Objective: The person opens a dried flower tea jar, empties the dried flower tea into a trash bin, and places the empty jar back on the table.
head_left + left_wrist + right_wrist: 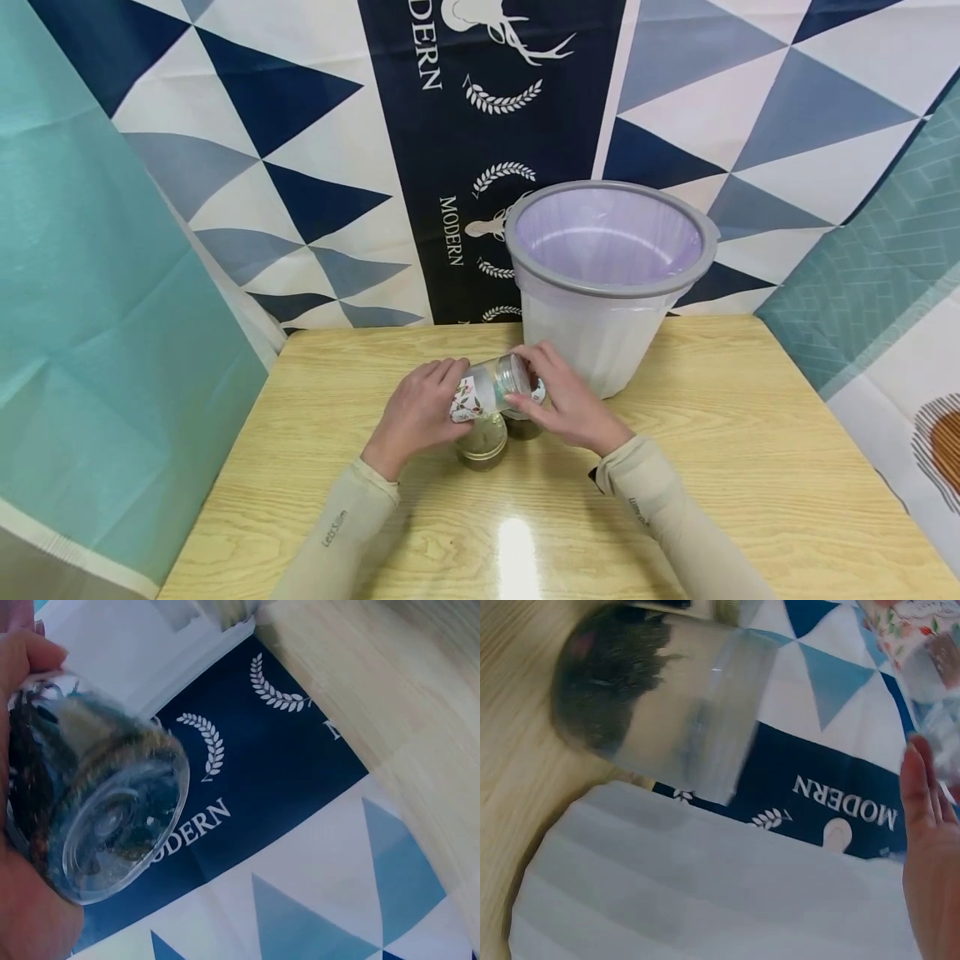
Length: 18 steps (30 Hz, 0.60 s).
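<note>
A clear plastic jar [486, 387] with a floral label lies tilted sideways in the air between both hands. The left hand [422, 410] grips its base end, where dark contents show through the jar's bottom [112, 832] in the left wrist view. At the other end, the right hand [566, 400] has its thumb and fingers about the clear lid [513, 375]. Just below stands a second jar [482, 446], its top facing up. Another jar [630, 682], holding dark green leafy pieces, stands on the table in the right wrist view.
A tall white bin [592, 333] with a grey rim and a purple liner stands behind the right hand. The wood-grain table [337, 375] meets a patterned cloth backdrop [315, 167]. A teal cloth [112, 292] hangs along the left side.
</note>
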Tool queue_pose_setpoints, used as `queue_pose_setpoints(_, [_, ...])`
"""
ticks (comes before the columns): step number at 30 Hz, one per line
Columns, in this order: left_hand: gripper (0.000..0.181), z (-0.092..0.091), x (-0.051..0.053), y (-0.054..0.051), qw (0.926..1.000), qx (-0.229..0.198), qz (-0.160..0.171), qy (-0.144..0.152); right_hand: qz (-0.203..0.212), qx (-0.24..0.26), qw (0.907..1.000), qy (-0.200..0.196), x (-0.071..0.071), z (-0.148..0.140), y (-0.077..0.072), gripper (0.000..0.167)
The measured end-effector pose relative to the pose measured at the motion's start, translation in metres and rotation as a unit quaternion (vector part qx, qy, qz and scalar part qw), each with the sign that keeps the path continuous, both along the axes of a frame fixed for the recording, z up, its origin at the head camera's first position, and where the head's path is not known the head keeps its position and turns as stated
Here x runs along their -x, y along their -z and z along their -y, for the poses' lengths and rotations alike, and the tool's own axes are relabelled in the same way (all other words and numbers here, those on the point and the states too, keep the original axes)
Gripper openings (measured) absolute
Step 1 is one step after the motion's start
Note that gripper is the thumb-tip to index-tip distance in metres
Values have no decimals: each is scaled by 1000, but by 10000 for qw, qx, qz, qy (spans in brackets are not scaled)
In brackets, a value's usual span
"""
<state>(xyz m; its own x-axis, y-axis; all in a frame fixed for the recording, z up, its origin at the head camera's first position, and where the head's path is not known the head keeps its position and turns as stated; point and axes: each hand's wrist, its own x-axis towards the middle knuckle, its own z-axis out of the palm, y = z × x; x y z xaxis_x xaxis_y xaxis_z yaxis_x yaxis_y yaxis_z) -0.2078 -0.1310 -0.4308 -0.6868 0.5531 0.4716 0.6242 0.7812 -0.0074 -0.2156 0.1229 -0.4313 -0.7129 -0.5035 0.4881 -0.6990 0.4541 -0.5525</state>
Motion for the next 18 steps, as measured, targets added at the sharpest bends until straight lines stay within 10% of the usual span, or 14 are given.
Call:
queue_pose_setpoints(9, [85,-9,-3,8,9990,49,-388,-217,221,137,9932,1138,-7,22,1,42])
queue_pose_setpoints(18, [81,-11,-2,-2,9984,-353,401,207,-1140,885,9793,1420,6,32,9,30])
